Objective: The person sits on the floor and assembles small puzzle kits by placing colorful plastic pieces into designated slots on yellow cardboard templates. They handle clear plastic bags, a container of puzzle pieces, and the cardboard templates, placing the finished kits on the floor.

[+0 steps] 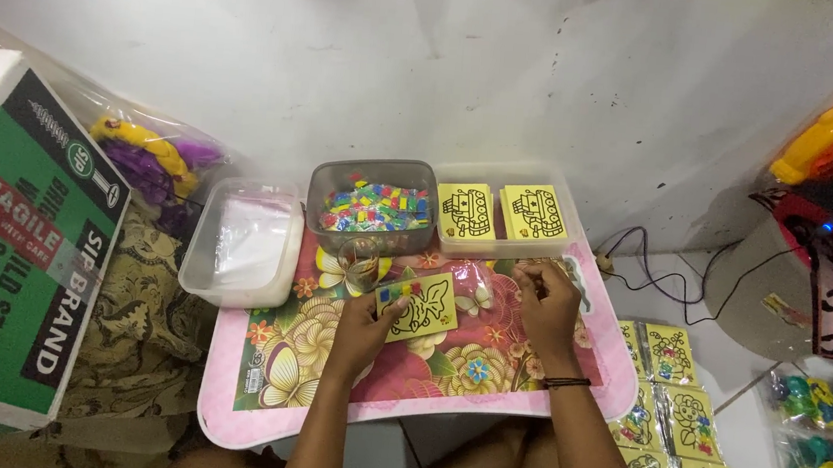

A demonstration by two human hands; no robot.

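My left hand holds a small yellow card with a black line drawing over a pink flowered lap table; small coloured pieces sit along the card's top edge. My right hand rests on the table's right side, fingers curled on a thin clear plastic sleeve that is hard to make out. Behind the table stand a clear tub of small colourful pieces and a clear tub holding two stacks of yellow drawing cards.
A clear tub of plastic bags sits at the left, beside a green and white cardboard box. Packed yellow cards lie on the floor at right, with bagged colourful toys, cables and a white wall behind.
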